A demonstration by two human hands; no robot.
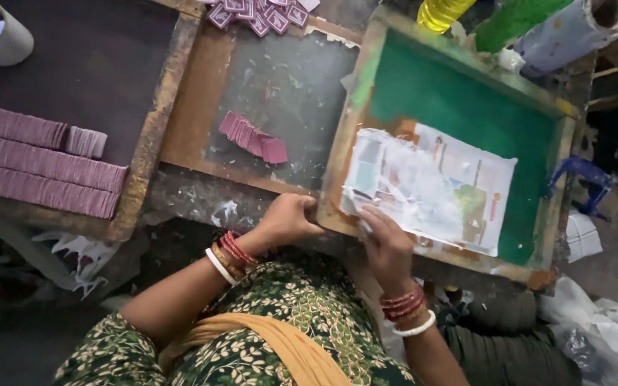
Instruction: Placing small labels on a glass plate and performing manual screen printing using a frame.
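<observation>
Right at the near edge of the bench sits a wooden printing frame (337,164) with a green mesh, tilted a little in the view, and both hands are on it. A sheet of paper (430,186), smeared white and printed with faded colours, lies on the mesh and covers its lower middle part. The left hand (287,220) curls its fingers over the frame's near left corner and grips the wood. The right hand (386,243) rests on the near rail just beside it, fingers bent and pressing the paper's lower left corner; whether they pinch the sheet or only press on it cannot be told. Both wrists wear red and white bangles.

Just left of the frame lies a glass plate (287,100) set in a wooden border, with a small fanned stack of pink cards (254,138) on it. More pink cards (259,14) lie spread at the plate's far edge. Further left, on a dark board (94,64), long rows of pink cards (37,168) lie packed on edge. Beyond the frame's far corner lie a yellow bottle (441,13) and a green roll (513,21). A blue clamp (581,182) sits at the frame's right side.
</observation>
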